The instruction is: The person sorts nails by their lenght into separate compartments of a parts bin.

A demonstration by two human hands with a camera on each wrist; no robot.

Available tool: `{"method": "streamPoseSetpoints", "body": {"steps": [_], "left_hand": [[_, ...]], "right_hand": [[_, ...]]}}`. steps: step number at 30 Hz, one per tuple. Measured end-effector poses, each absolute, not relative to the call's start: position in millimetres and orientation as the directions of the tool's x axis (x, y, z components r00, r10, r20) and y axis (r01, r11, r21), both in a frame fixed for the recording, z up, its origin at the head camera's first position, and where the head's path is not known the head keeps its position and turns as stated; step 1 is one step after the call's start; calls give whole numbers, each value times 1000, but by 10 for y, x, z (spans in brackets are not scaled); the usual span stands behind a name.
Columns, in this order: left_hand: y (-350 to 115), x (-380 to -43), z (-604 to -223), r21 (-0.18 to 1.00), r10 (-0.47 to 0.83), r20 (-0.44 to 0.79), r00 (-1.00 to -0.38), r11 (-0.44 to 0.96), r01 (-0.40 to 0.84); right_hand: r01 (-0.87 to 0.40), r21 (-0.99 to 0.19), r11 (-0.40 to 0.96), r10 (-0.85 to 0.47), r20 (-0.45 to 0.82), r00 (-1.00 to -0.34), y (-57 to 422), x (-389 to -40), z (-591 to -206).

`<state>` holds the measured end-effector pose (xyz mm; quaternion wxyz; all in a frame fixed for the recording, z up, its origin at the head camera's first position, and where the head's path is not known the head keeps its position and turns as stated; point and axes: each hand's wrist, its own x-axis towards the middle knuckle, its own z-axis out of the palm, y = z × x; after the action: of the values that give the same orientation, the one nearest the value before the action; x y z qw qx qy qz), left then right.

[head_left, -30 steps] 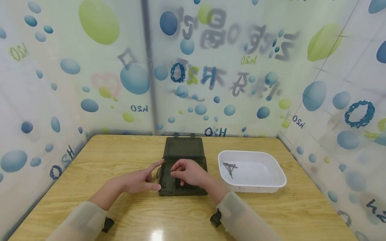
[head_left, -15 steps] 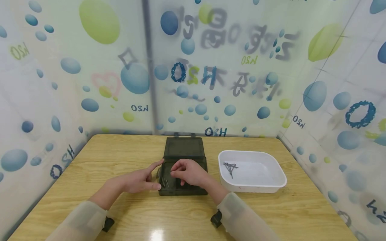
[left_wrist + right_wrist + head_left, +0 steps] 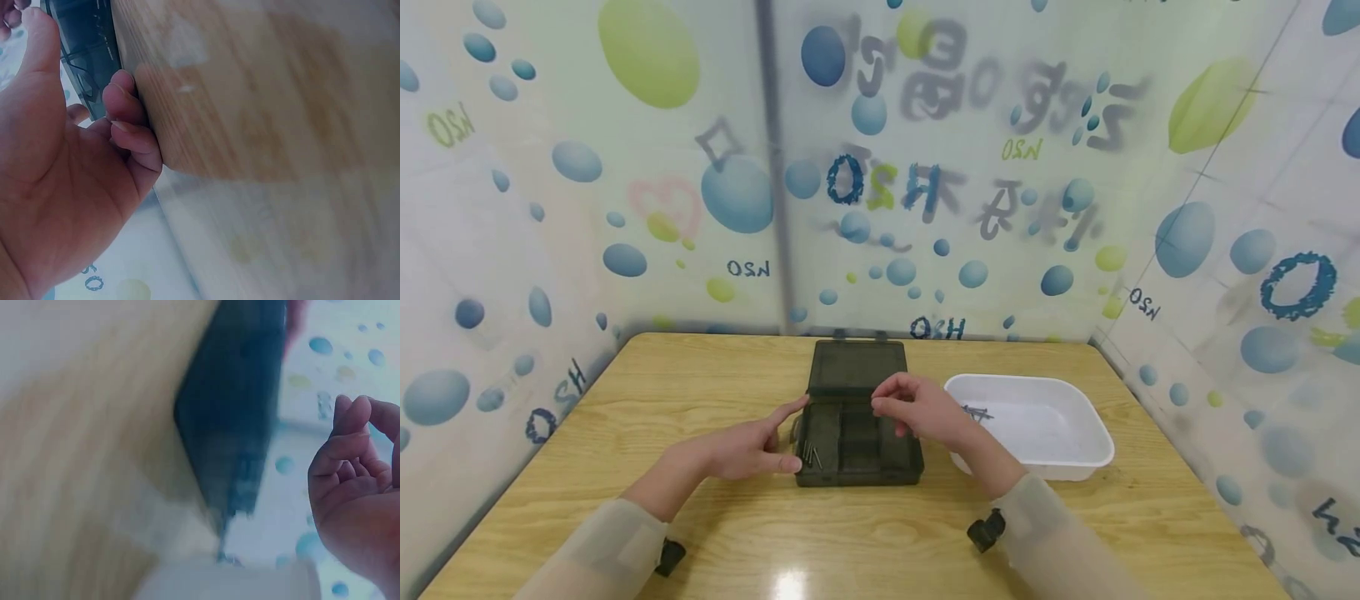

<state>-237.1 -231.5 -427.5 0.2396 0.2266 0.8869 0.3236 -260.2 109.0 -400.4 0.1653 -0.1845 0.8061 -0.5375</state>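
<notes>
In the head view, an open dark plastic box (image 3: 880, 473) with compartments lies on the table, its lid (image 3: 859, 365) tipped back. Several slim metal nails or screws (image 3: 812, 455) rest in its left compartment. My left hand (image 3: 741, 450) touches the box's left side with outstretched index finger and thumb. My right hand (image 3: 925, 408) hovers above the box's right part, fingers loosely curled and thumb close to the index finger. Nothing shows between those fingertips in the right wrist view. More such metal pieces (image 3: 977, 412) lie in a white tub (image 3: 1033, 467), partly hidden by my right hand.
The tub stands just right of the box on the wooden table (image 3: 700, 533). Patterned curtains (image 3: 865, 275) hang behind the table and along both sides.
One more metal piece now lies in the box's left compartment. My right hand has moved right, away from that compartment towards the tub. The left hand has stayed put.
</notes>
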Motion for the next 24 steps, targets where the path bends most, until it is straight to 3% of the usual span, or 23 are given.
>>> {"method": "streamPoseSetpoints", "body": {"steps": [14, 24], "left_hand": [[-2296, -2356, -4252, 680, 558, -276, -782, 689, 251], [-2307, -2364, -4270, 690, 570, -266, -777, 675, 260]], "right_hand": [[-55, -849, 525, -339, -149, -929, 2258, -2798, -3999], [-6, -791, 612, -340, -256, -905, 2674, -2862, -4176]]}}
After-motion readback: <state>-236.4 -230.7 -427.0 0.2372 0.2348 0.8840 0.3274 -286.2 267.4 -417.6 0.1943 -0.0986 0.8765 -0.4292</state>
